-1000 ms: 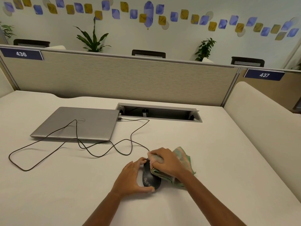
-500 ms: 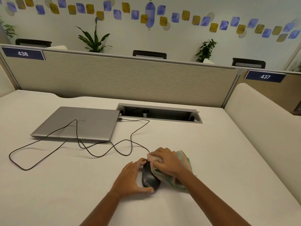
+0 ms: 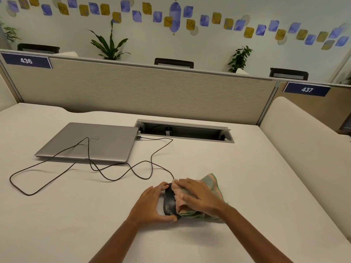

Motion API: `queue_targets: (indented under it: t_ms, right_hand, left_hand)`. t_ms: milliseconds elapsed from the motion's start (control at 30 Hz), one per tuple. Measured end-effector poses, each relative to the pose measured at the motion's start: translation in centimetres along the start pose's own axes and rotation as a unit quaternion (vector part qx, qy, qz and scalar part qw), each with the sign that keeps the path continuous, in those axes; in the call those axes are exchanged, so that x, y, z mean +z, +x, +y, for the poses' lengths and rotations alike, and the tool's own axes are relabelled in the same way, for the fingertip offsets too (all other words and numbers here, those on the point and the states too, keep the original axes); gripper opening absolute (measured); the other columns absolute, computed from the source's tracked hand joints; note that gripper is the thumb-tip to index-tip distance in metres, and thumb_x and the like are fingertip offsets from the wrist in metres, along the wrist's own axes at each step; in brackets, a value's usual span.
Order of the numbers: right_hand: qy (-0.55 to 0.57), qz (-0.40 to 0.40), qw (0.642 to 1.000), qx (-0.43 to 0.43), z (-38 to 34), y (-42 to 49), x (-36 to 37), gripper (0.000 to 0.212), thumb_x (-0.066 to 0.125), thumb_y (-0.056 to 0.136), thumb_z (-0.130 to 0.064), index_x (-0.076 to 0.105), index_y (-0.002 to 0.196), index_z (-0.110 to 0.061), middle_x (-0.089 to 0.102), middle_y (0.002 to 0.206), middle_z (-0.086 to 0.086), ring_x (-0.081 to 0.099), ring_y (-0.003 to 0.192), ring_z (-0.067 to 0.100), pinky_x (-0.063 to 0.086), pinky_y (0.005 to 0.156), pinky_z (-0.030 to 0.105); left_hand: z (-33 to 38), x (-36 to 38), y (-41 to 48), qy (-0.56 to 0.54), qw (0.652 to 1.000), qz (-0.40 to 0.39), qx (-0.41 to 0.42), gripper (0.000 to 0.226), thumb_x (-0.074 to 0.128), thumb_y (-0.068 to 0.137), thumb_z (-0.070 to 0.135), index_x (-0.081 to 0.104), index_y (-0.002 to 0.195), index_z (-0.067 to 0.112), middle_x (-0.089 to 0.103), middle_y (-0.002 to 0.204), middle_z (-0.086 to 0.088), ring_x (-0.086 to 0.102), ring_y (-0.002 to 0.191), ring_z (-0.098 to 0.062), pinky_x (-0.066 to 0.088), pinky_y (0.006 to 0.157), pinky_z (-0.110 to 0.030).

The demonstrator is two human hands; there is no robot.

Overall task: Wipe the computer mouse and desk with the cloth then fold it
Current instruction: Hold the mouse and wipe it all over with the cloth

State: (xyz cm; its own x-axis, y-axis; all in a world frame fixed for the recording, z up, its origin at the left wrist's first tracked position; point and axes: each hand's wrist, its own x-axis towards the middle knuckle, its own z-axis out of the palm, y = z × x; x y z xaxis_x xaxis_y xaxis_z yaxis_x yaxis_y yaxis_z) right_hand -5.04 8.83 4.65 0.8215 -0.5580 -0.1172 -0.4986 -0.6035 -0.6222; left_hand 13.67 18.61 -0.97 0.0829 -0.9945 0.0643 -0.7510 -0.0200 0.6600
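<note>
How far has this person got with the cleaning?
Nothing looks finished yet. Right now the left hand steadies the black mouse while the right hand presses the bunched cloth onto its top, so the mouse wipe is under way. Whether the desk has been wiped cannot be told. The cloth is crumpled, so folding it is left.
</note>
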Motion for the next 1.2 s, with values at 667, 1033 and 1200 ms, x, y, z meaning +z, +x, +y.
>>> queue_targets:
  t_ms: [667, 1033, 1200]
  right_hand:
    - [-0.148, 0.081, 0.984, -0.065, 1.9, -1.9, 3.0, 0.056, 0.049, 0.083, -0.060, 0.035, 0.135, -0.048, 0.041, 0.137, -0.005, 0.034, 0.127, 0.012, 0.022, 0.106, 0.038]
    - [-0.217, 0.151, 0.962, 0.075, 3.8, 5.0, 0.6, 0.052, 0.039, 0.089, -0.058, 0.034, 0.137, -0.038, 0.051, 0.128, -0.002, 0.042, 0.120, 0.021, 0.030, 0.096, 0.043]
    - [-0.179, 0.242, 0.951, 0.067, 3.4, 3.6, 2.5, 0.047, 0.041, 0.091, -0.052, 0.041, 0.134, -0.034, 0.058, 0.118, -0.002, 0.047, 0.116, 0.019, 0.020, 0.090, 0.034]
  left_hand:
    - [0.1, 0.0, -0.1, 0.020, 1.000, -0.008, 0.009, 0.102, 0.074, 0.062, 0.060, 0.023, 0.142, 0.023, 0.027, 0.140, 0.022, 0.028, 0.123, 0.006, 0.010, 0.115, -0.024]
    - [0.2, -0.2, -0.1, 0.016, 1.000, -0.018, -0.003, 0.108, 0.066, 0.056, 0.070, 0.021, 0.143, 0.024, 0.020, 0.132, 0.028, 0.024, 0.121, 0.007, 0.008, 0.114, -0.023]
    - [0.3, -0.1, -0.2, 0.011, 1.000, -0.013, 0.001, 0.111, 0.064, 0.054, 0.073, 0.020, 0.143, 0.024, 0.028, 0.135, 0.024, 0.025, 0.118, 0.009, 0.008, 0.113, -0.022]
